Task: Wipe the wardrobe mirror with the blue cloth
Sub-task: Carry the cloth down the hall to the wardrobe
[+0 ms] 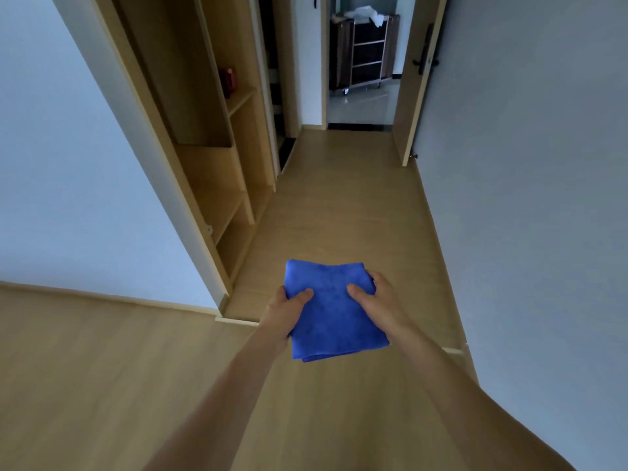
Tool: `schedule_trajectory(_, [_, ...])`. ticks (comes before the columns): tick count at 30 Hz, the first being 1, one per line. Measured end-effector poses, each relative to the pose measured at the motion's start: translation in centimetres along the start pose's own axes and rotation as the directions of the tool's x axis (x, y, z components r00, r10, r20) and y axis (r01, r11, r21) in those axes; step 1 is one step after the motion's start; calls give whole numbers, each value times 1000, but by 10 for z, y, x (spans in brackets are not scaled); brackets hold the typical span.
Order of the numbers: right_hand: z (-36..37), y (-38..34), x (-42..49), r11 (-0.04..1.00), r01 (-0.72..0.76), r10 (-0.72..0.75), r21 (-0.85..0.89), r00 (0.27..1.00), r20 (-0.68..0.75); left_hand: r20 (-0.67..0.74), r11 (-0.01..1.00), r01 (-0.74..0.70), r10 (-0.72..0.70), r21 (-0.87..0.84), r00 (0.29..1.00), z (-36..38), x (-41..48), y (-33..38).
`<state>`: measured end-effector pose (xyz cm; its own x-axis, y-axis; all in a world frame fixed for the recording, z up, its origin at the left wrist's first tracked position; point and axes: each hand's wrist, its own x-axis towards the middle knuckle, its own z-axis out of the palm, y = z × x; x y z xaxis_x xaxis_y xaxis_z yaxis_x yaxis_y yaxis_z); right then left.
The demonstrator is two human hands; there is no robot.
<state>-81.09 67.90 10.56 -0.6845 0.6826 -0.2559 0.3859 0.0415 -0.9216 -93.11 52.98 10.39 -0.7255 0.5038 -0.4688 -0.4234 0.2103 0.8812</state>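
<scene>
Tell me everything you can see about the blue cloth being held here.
The bright blue fuzzy cloth looks like soft microfibre, folded into a roughly square pad with layered edges showing at its near corner. It is held roughly flat in the air above the light wooden floor. The left hand grips its left edge and the right hand its right edge, each thumb pressed on top, fingers mostly hidden beneath.
</scene>
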Motion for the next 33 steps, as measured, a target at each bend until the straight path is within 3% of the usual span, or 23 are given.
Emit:
schedule_trajectory(13, [-4,-26,167,1000,-18,18,15,998,60,-25,989,-1,-3,-147,1000,23,129,68])
schedule_trajectory(22, [27,-52,298,980,-183,185,-82,983,8,64,985,-6,18,-174,998,17,268,137])
schedule_trajectory(26, [50,-75,346,980,-189,191,-67,981,20,68,987,-28,39,-160,997,2,314,169])
schedule_trajectory(33, [95,-127,428,982,-190,186,-2,959,215,10,967,-24,28,-253,1000,-36,379,220])
